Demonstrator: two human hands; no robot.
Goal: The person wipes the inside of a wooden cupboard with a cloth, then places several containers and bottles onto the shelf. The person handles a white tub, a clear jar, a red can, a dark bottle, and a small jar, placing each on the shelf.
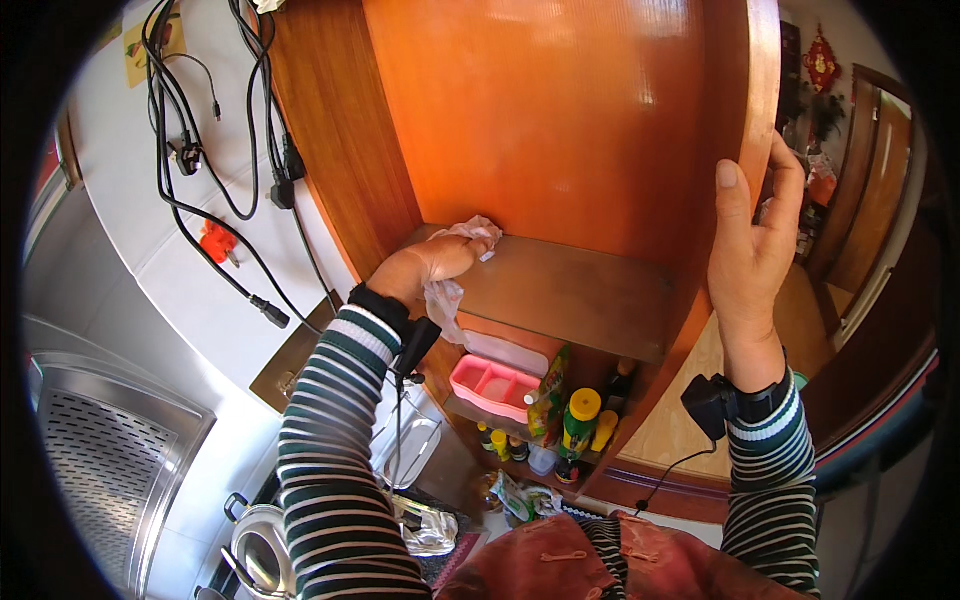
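A pale cloth (482, 229) lay crumpled on the brown shelf (570, 295).
Thin and pinkish-white, it bunched near the back, a loose end drooping toward the front.

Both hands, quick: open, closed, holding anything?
Left hand: closed on a pale crumpled cloth, over the shelf.
Right hand: open, against the cabinet edge.

glossy wooden cabinet (560, 130), plastic box (487, 401)
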